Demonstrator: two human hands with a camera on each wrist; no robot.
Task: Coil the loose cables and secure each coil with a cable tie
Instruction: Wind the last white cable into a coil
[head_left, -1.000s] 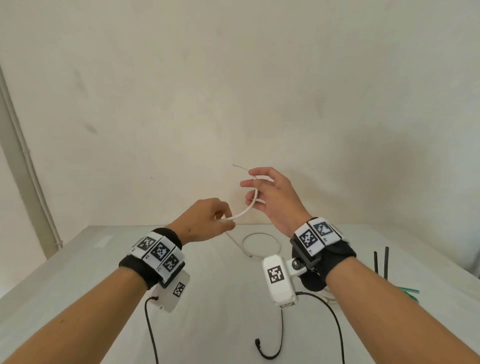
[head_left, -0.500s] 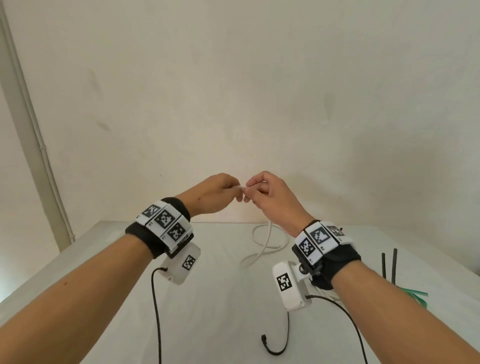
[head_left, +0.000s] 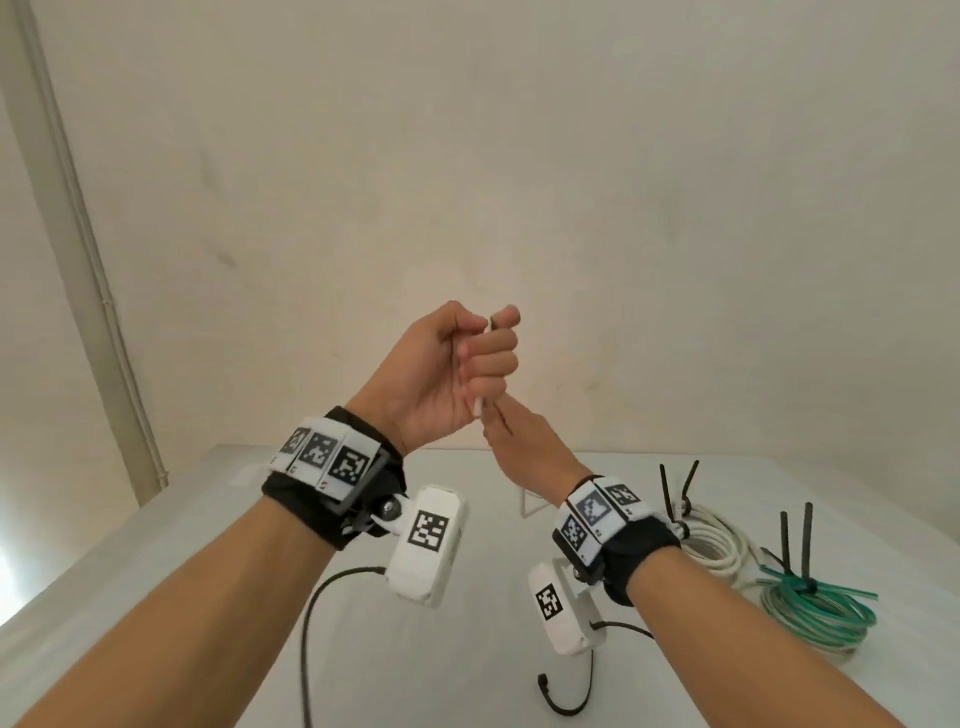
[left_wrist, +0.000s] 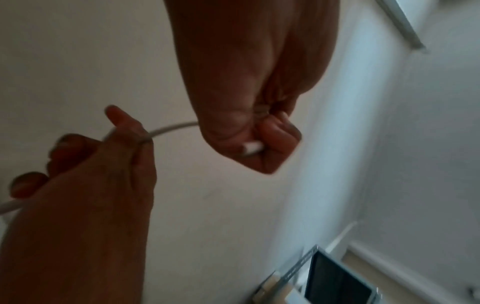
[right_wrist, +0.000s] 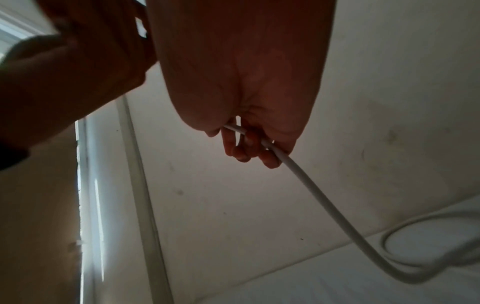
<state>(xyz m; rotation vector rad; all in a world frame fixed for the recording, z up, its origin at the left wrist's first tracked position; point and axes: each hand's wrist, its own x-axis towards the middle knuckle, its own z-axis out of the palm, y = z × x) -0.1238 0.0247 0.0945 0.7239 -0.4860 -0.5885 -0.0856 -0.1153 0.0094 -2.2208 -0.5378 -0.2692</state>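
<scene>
A loose white cable (head_left: 478, 408) is held up in the air above the white table (head_left: 260, 545). My left hand (head_left: 467, 364) is raised in a fist round the cable near its end (left_wrist: 251, 148). Just below it, my right hand (head_left: 519, 447) holds the same cable; in the right wrist view its fingers (right_wrist: 246, 144) curl round the cable (right_wrist: 324, 197). From there the cable runs down to a loose loop (right_wrist: 415, 242) on the table. In the left wrist view the cable (left_wrist: 166, 129) spans the short gap between the two hands.
At the right of the table lie a white coil (head_left: 711, 545) and a green coil (head_left: 815, 608), each bound with black cable ties that stick upward. Black camera leads (head_left: 322, 597) hang from my wrists. A plain wall stands behind the table.
My left hand has risen and turned into a fist round the cable, now above my right hand. Half a second ago the two hands met fingertip to fingertip at the same height.
</scene>
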